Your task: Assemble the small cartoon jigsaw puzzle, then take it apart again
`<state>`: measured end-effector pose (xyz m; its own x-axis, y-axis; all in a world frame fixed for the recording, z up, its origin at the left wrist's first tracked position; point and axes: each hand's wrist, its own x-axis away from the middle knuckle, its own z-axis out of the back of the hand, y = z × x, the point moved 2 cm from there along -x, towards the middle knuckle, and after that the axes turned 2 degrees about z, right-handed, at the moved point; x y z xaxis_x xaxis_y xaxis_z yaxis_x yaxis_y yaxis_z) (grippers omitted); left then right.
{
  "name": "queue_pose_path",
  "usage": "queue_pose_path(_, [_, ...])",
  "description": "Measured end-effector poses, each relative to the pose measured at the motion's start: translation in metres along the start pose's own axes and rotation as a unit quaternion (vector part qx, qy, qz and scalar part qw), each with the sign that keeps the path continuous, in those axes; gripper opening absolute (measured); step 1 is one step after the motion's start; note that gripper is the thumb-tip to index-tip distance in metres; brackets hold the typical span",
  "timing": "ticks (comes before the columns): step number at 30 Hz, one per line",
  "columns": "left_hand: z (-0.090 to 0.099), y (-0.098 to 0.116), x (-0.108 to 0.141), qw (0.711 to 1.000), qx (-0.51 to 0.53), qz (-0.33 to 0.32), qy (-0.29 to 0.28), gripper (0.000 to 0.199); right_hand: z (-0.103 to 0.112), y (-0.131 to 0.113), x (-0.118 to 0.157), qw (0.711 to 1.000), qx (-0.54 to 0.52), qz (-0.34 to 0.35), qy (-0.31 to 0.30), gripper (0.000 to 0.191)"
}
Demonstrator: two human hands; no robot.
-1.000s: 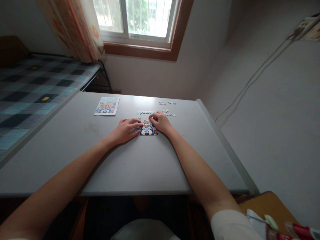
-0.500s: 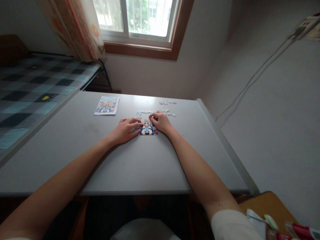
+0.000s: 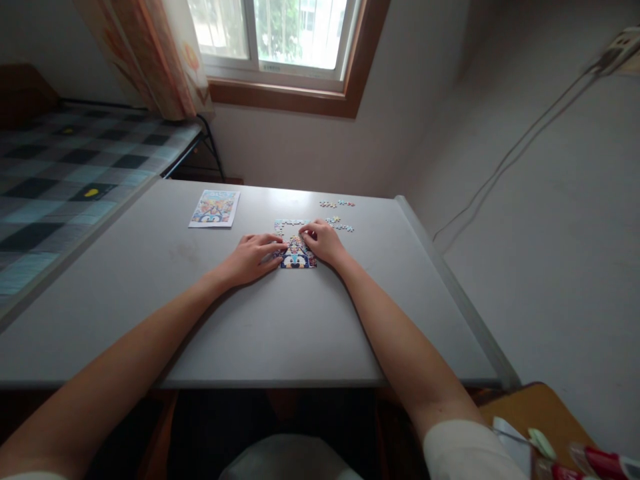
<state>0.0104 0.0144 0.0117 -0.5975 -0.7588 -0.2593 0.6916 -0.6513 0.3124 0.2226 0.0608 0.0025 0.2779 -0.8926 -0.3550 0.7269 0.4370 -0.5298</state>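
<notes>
A partly assembled jigsaw puzzle [image 3: 296, 261] lies flat on the table, with a penguin face along its near side and a gap in its upper middle. My left hand [image 3: 255, 259] rests at its left edge, fingers stretched out and apart, the tips touching it. Over the right side of the puzzle is my right hand [image 3: 323, 241], thumb and forefinger pinched at the gap on what looks like a puzzle piece, mostly hidden by the fingers. Loose puzzle pieces [image 3: 343, 228] lie just beyond my right hand, and more pieces [image 3: 329, 205] are farther back.
A printed picture sheet [image 3: 214, 209] with the same penguin design lies at the back left of the grey table [image 3: 280, 333]. To the left is a bed [image 3: 95, 160] with a checked cover. A cable [image 3: 500, 163] runs down the right wall. A wooden stool [image 3: 545, 413] stands at lower right.
The camera view has shifted very slightly. Both hands stay in nearly the same place on the puzzle.
</notes>
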Motion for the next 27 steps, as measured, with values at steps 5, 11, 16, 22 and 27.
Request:
queue_pose_path(5, [-0.0006,-0.0004,0.0002,1.0,-0.002,0.0,0.001,0.035,-0.0002,0.0004,0.0,1.0,-0.002,-0.003,0.0,0.017])
queue_pose_path(11, [0.0,-0.0003,0.0002,1.0,-0.007,-0.005,0.003,0.035,-0.0001,0.0002,0.0002,1.0,-0.003,-0.003,-0.001,0.017])
queue_pose_path(16, [0.0006,0.0004,0.0002,1.0,-0.004,-0.001,-0.002,0.036,-0.0001,-0.0001,0.0001,1.0,-0.003,-0.005,-0.001,0.017])
queue_pose_path(22, [-0.0003,-0.0003,0.0005,1.0,-0.004,-0.001,0.001,0.035,0.0011,-0.0019,0.0002,1.0,-0.001,-0.008,-0.004,0.017])
queue_pose_path(27, [-0.0002,-0.0005,0.0004,1.0,-0.002,-0.002,-0.001,0.036,0.0016,-0.0016,0.0004,1.0,-0.001,-0.006,-0.005,0.017])
